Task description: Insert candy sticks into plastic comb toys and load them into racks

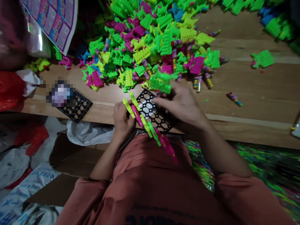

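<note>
My left hand (123,118) is closed by the table's front edge, holding a slanting row of yellow, pink and green plastic toys (146,125). The row reaches down to the right, over a black perforated tray (161,120). Above the tray's right part is my right hand (182,101), its fingers closed on a green plastic toy (160,82), slightly blurred. White paper (147,107) shows through the tray's holes. Behind the hands lies a big pile of green, yellow, pink and blue toys (140,56), mixed with small candy tubes (199,83).
A second black tray (78,107) lies at the left. One green toy (263,59) and a candy tube (234,99) are at the right. A printed sheet (58,25) hangs at upper left. Below the table are an open cardboard box (75,157) and many colourful pieces (264,165).
</note>
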The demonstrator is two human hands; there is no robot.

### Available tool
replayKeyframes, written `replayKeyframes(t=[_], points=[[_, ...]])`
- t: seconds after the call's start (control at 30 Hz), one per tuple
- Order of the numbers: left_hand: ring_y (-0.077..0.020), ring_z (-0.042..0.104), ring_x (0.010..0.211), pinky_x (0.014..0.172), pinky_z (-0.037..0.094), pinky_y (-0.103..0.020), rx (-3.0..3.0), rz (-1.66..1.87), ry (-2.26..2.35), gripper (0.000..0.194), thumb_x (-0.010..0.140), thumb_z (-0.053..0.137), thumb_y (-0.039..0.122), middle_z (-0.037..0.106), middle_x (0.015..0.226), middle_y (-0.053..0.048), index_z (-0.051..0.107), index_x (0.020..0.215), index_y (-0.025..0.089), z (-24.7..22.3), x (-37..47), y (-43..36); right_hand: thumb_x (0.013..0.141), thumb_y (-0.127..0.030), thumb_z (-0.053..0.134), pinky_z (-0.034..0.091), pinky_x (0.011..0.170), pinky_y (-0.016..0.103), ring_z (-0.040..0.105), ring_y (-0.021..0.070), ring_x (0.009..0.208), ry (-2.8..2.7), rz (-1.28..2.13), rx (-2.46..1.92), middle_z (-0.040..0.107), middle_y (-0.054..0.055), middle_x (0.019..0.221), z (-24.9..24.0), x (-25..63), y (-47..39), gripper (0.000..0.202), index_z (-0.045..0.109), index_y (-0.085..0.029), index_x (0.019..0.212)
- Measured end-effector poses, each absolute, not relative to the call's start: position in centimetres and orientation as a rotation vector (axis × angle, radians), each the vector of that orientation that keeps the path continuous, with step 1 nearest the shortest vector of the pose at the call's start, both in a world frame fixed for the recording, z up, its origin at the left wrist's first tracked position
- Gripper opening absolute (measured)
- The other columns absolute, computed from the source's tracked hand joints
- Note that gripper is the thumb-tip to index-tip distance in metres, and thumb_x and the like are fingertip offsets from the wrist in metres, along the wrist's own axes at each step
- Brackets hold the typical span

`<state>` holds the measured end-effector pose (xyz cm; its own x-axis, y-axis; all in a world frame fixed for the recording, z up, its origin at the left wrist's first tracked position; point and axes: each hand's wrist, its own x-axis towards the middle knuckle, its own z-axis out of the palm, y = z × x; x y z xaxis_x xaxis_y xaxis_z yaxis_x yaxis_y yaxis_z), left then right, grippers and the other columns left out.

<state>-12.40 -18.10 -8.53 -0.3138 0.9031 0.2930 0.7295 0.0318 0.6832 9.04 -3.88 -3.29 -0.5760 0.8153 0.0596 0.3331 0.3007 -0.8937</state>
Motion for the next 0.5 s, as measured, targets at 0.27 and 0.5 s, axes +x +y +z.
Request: replayKeyframes(t=[0.27,0.5], points=[[-0.0323,0.072,0.113,0.101,0.058,-0.046,1.73,1.182,2.029,0.02,0.101,0.064,0.029,0.081,0.112,-0.01,0.075,0.118,0.025,-8.4,-12.5,-18.2,0.111,-0.033,0.067,0.062,0.1,0.045,0.077,0.031,0.106,-2.224,1.276,-0.782,0.081,0.01,0.108,-5.0,6.3,-6.3,0.015,0.078,-0.023,0.11],[-0.0337,0.07,0.112,0.101,0.058,-0.048,1.647,1.172,2.045,0.016,0.098,0.065,0.032,0.078,0.107,-0.01,0.074,0.11,0.025,-8.6,-12.7,-18.1,0.114,-0.016,0.052,0.059,0.099,0.043,0.07,0.0294,0.11,-2.504,1.09,-0.541,0.077,0.013,0.116,-4.7,6.0,-6.6,0.02,0.071,-0.022,0.116]])
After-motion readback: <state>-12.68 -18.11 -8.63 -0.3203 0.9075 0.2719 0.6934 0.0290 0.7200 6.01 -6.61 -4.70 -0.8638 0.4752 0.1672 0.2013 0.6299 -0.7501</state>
